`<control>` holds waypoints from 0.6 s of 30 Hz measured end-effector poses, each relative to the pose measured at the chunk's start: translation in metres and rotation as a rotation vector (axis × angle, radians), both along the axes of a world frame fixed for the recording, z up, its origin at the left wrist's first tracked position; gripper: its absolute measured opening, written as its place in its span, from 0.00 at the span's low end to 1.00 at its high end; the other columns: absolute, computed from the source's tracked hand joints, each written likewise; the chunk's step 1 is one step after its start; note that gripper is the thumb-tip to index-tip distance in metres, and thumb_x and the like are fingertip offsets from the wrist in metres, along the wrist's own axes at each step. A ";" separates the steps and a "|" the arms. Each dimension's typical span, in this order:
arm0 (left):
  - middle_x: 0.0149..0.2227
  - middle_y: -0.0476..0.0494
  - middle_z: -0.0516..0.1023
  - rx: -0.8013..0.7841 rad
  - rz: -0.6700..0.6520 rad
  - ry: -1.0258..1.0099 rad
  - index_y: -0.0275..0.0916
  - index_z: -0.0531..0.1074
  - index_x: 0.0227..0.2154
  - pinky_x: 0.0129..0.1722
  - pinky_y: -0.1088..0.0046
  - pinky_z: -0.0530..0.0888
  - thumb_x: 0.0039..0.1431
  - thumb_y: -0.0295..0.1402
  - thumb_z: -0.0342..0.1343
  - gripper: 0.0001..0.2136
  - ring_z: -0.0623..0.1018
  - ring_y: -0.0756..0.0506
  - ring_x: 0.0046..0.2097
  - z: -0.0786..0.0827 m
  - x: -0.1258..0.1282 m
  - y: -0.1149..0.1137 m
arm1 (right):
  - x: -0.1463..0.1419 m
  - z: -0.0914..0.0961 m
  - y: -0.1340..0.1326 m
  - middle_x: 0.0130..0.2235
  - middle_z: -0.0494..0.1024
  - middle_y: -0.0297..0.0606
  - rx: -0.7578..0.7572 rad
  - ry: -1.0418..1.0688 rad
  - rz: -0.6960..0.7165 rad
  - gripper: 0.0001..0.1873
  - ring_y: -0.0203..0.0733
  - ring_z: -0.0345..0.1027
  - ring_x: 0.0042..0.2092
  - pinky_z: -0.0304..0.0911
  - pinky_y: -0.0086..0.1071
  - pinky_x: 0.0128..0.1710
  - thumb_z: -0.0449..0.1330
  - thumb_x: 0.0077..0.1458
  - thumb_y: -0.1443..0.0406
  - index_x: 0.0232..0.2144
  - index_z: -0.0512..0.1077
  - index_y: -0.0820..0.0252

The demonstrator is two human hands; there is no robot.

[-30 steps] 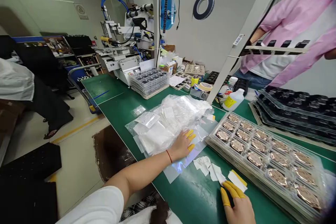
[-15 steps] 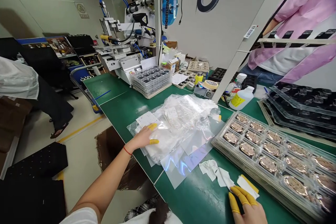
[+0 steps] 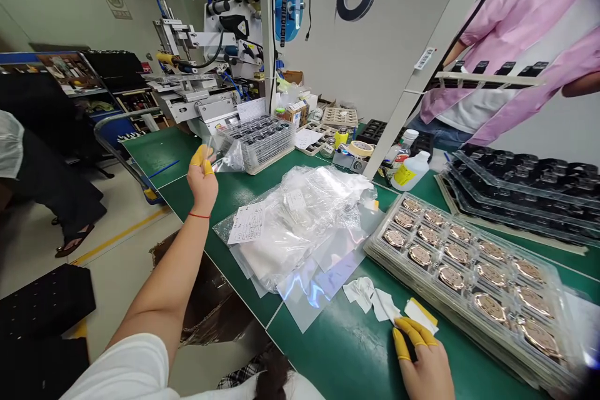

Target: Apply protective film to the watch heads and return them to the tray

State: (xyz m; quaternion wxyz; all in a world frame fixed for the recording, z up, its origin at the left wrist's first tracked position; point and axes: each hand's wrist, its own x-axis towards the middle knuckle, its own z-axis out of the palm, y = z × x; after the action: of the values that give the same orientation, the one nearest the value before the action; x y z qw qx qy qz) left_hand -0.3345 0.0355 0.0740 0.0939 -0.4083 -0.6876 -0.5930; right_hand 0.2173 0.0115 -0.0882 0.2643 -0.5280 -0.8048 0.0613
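Note:
My left hand (image 3: 202, 176) is raised over the left part of the green bench (image 3: 337, 350), its yellow-capped fingertips pinched on a clear plastic bag (image 3: 224, 151) that hangs to the right of it. Below lies a heap of clear plastic bags (image 3: 304, 225) with a printed paper slip (image 3: 247, 223). My right hand (image 3: 422, 362) rests on the bench near the front edge, fingers in yellow cots pressed on a small white and yellow card (image 3: 420, 314), beside crumpled white wipes (image 3: 368, 295). A clear tray of round copper-coloured parts (image 3: 469, 262) lies to the right.
A stack of clear trays with dark parts (image 3: 262, 140) stands at the back beside a labelling machine (image 3: 206, 87). Black trays (image 3: 525, 190) fill the far right. A white bottle (image 3: 412, 170) and tape roll (image 3: 360, 149) stand by a slanted post (image 3: 422, 69). A person in pink (image 3: 515, 50) stands behind.
My left hand has left the bag heap and risen up and to the left, taking one clear bag with it. My right hand stays on the card.

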 end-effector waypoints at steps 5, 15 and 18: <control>0.51 0.36 0.73 -0.537 -0.395 0.234 0.39 0.70 0.47 0.52 0.60 0.69 0.54 0.39 0.51 0.18 0.72 0.38 0.53 -0.034 0.019 0.000 | -0.002 0.003 -0.002 0.42 0.76 0.45 0.003 -0.009 -0.020 0.17 0.50 0.65 0.40 0.62 0.43 0.40 0.49 0.54 0.59 0.37 0.74 0.62; 0.59 0.46 0.65 -0.812 -0.913 0.580 0.47 0.62 0.56 0.61 0.59 0.57 0.55 0.35 0.52 0.24 0.60 0.40 0.62 -0.019 0.064 -0.022 | -0.012 0.011 -0.004 0.41 0.76 0.45 -0.019 -0.009 -0.071 0.18 0.49 0.64 0.40 0.62 0.44 0.42 0.50 0.54 0.59 0.37 0.74 0.61; 0.55 0.46 0.70 -0.843 -1.020 0.662 0.46 0.66 0.52 0.60 0.60 0.58 0.53 0.30 0.52 0.21 0.63 0.40 0.60 -0.023 0.091 -0.012 | -0.012 0.012 -0.005 0.41 0.75 0.45 -0.015 -0.010 -0.074 0.17 0.50 0.63 0.41 0.62 0.44 0.43 0.49 0.55 0.59 0.38 0.74 0.61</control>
State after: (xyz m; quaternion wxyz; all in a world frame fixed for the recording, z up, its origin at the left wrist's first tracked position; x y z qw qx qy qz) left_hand -0.2439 0.0233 0.0511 -0.1559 -0.8361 -0.5174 -0.0943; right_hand 0.2049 0.0065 -0.0765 0.2583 -0.5595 -0.7857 0.0547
